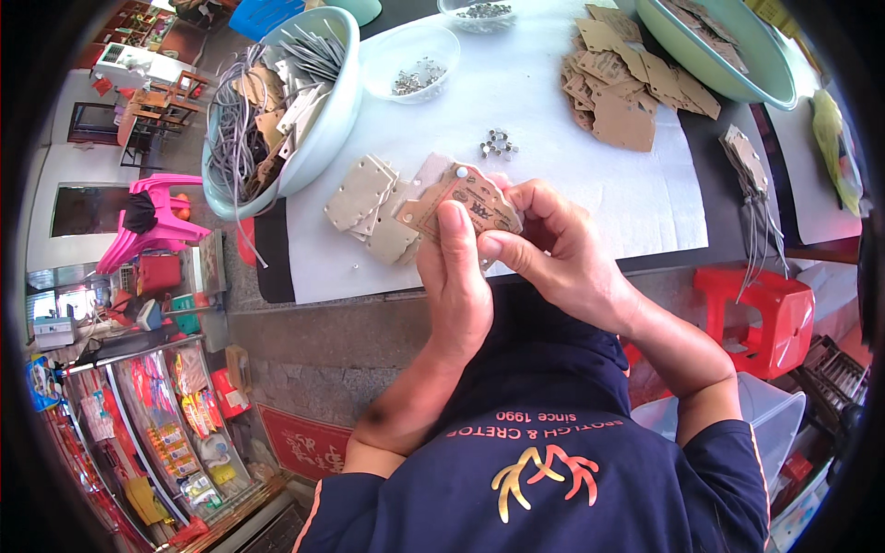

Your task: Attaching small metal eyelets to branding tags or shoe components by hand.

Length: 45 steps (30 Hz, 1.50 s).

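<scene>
Brown printed cardboard tags with notched edges are held in front of me, over the near edge of the white sheet. My left hand is closed on them, its thumb lying across the printed face. From the right side my right hand pinches their edge with thumb and bent fingers. A round, shiny metal piece shows at the top corner. Beside my left hand, grey-backed tags lie in a loose pile. Several small metal fasteners are clustered just beyond the held tags.
A pale blue basin of tags and grey cords stands left, near a clear bowl of fasteners. Brown tags are heaped at right by a green basin. Corded tags lie farther right; a red stool stands below.
</scene>
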Tool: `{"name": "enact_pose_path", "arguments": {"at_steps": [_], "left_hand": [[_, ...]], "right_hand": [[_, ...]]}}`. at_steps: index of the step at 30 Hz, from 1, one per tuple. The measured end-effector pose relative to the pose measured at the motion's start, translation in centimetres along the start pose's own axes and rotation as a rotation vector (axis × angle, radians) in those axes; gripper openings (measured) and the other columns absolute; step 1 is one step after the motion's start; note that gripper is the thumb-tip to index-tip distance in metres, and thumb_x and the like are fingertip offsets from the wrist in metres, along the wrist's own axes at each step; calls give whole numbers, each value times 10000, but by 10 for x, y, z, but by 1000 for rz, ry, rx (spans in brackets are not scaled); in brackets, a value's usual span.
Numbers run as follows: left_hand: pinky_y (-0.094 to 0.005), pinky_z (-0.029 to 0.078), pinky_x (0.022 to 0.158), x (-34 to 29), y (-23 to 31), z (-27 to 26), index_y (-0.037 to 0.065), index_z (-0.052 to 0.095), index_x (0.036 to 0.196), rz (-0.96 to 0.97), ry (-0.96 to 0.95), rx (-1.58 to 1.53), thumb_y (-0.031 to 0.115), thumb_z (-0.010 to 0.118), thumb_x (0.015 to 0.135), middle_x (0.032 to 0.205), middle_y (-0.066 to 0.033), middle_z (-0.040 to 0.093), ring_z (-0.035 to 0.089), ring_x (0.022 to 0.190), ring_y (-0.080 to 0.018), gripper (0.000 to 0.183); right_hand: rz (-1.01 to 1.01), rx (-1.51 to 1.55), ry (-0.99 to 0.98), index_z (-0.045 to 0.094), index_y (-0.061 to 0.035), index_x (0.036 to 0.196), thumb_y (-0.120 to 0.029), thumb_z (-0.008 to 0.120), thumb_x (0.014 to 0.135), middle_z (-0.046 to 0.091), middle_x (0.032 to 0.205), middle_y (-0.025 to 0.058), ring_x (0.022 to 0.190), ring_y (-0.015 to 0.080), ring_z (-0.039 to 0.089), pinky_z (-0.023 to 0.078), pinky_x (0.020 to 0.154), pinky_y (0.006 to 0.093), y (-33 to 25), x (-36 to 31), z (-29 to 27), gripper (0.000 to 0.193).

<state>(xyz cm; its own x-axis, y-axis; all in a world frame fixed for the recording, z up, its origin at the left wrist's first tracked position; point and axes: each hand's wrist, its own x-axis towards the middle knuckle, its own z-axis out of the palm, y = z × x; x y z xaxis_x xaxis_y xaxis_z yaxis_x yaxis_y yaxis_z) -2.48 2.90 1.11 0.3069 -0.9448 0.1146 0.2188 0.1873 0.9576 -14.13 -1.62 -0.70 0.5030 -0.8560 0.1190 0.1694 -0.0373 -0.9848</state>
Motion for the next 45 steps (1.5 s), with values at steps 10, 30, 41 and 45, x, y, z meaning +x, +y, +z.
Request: {"name": "enact_pose_path", "arguments": {"at_steps": [10,30,41,45], "left_hand": [[-354,439,966,0,9,-3,-54,498,1258,-16,-27,-42,298,404,1034,1174,-173,592,574,1097,-221,428],[-325,505,861,16,-12,-37,3,541,1179,-74,-54,-242,178,435,1016,1076,-87,613,596,1012,-158,261],[-366,510,822,18,-22,-47,2,526,1207,-93,-136,-262,166,449,1005,1091,-121,603,610,982,-212,272],[-363,515,815,18,-20,-47,-2,521,1210,-128,-127,-236,148,443,999,1074,-120,600,612,978,-214,270]], "right_hand": [[257,150,-164,621,10,1084,-311,657,931,568,741,-30,605,22,485,423,529,199,-29,8,-8,358],[-13,-569,-289,665,2,947,-114,622,896,675,763,111,656,152,644,521,631,306,-67,81,-45,134],[-354,-1005,-295,677,-39,971,-123,604,885,676,834,123,772,237,658,509,690,352,-53,218,-23,141],[-317,-1324,-588,669,-68,1055,-193,639,833,671,967,138,940,283,644,489,797,413,-40,242,-5,257]]}}
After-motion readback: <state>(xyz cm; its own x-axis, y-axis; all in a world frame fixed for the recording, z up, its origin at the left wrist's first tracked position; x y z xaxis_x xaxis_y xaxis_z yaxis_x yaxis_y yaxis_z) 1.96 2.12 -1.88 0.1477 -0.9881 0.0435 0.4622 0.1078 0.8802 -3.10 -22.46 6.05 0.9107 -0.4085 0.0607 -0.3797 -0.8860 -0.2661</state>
